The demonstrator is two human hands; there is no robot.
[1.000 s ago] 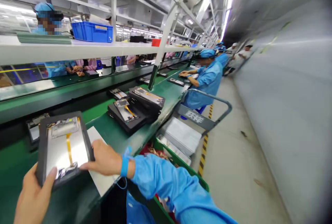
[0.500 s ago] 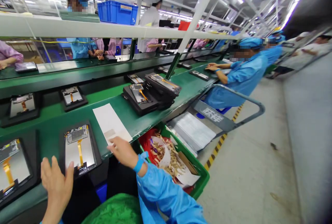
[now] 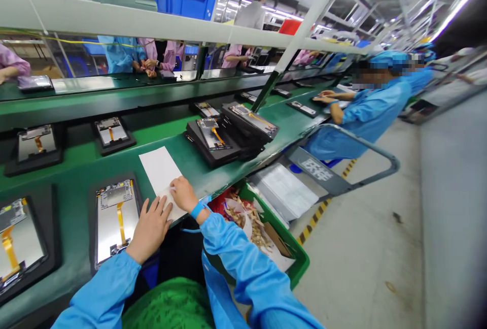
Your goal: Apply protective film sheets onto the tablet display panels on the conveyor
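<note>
A white paper sheet (image 3: 160, 165) lies on the green bench in front of me. My left hand (image 3: 151, 225) rests its spread fingers on the sheet's lower part, holding nothing. Beside it, my right hand (image 3: 184, 195) has its fingers drawn together at the sheet's right edge; a small pale piece seems to be at the fingertips, too small to make out. Left of the sheet, an opened tablet unit (image 3: 110, 222) with an orange ribbon lies on a black tray, and another unit (image 3: 28, 237) sits farther left.
Stacked black trays with units (image 3: 216, 154) stand beyond the sheet. A green bin (image 3: 300, 263) of scraps is at my right, near a grey cart (image 3: 315, 166). A co-worker in blue (image 3: 365, 110) sits farther along the bench. More units (image 3: 112, 133) lie behind.
My left hand has moved right from beside the near unit onto the sheet. My right hand has shifted slightly up and right, and its fingers have closed. The view has shifted a little.
</note>
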